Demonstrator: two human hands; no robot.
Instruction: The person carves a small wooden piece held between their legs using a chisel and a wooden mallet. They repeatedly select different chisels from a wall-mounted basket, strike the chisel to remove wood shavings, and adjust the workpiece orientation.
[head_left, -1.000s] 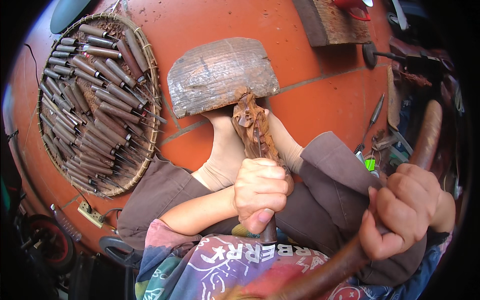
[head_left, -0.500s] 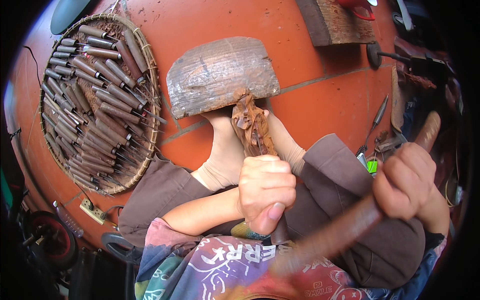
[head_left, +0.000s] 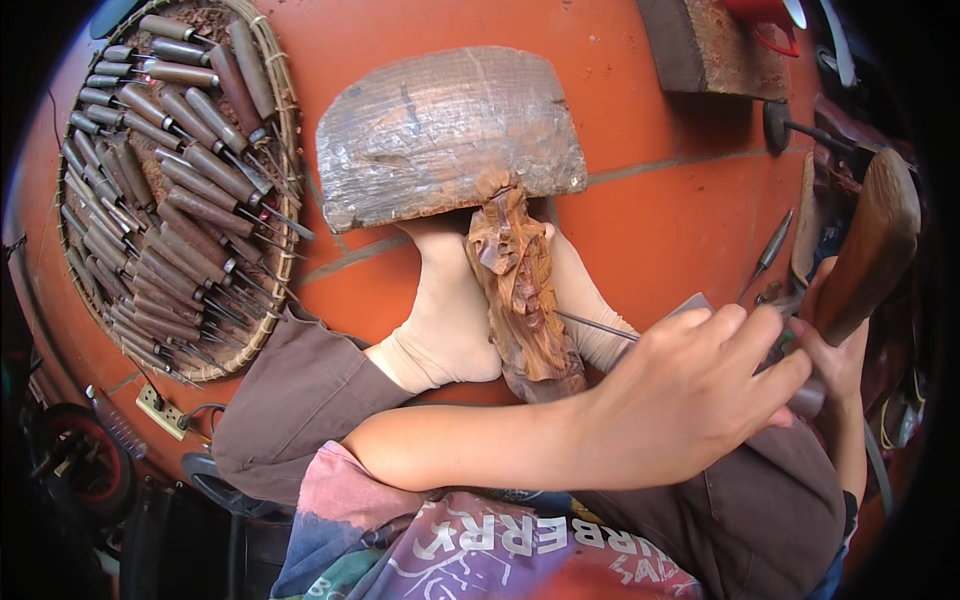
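A brown wood carving (head_left: 525, 290) with a rough, figure-like relief stands between my two feet, its far end against a weathered wooden block (head_left: 450, 140). My left hand (head_left: 690, 375) reaches across to the right, closed round a chisel (head_left: 597, 325). The thin metal shaft meets the carving's right side; part of the handle shows beyond my fingers. At the right, my right hand (head_left: 838, 350) grips a curved wooden mallet (head_left: 875, 240), raised above the chisel's handle end. My left hand partly hides the chisel handle.
A round woven basket (head_left: 288, 120) at the left holds many wooden-handled chisels. Another thick wooden block (head_left: 715, 50) lies at the far right. A pen-like tool (head_left: 775, 240) rests on the tiled floor, and a power strip (head_left: 160, 410) sits below the basket.
My left hand has swung right, bringing the chisel from the carving's near end to its right side. My right hand has turned the mallet, which now points away from me.
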